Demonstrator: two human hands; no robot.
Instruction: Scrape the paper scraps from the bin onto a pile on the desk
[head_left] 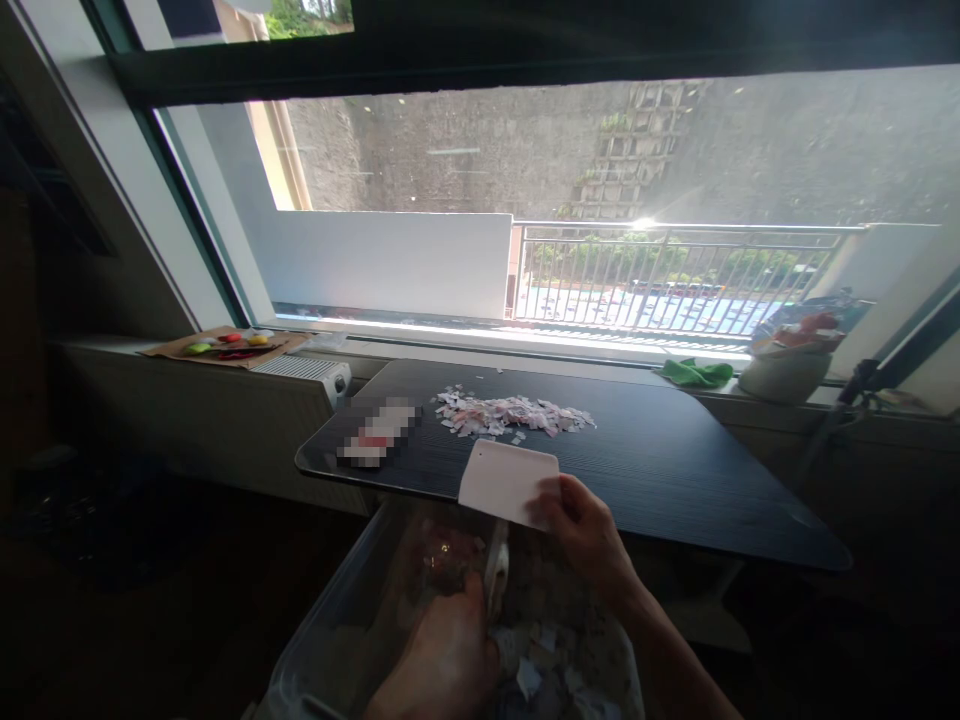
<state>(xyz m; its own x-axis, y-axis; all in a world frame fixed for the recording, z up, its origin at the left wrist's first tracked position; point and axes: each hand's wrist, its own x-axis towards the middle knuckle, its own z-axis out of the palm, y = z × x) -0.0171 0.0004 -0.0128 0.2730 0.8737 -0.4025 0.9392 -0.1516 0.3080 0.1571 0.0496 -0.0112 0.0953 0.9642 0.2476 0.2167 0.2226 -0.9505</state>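
Note:
My right hand [585, 525] grips the right end of a flat white rectangular card [504, 480], held at the near edge of the dark table [660, 470]. Beyond the card, a pile of small torn paper scraps [517, 412] is spread on the tabletop. Lower down, my left hand [442, 645] is closed inside or over a clear plastic bin [322, 640]; whatever its fingers hold is hidden. A narrow whitish object [496, 570] stands beside that hand. More paper scraps [529, 675] lie in the bin's right part.
A pixelated object [379, 435] lies at the table's left. Coloured items rest on a brown board [225, 345] by the radiator [304, 370]. On the sill are a green cloth [694, 373] and a pale sack-like container [791, 370]. A large window spans the back.

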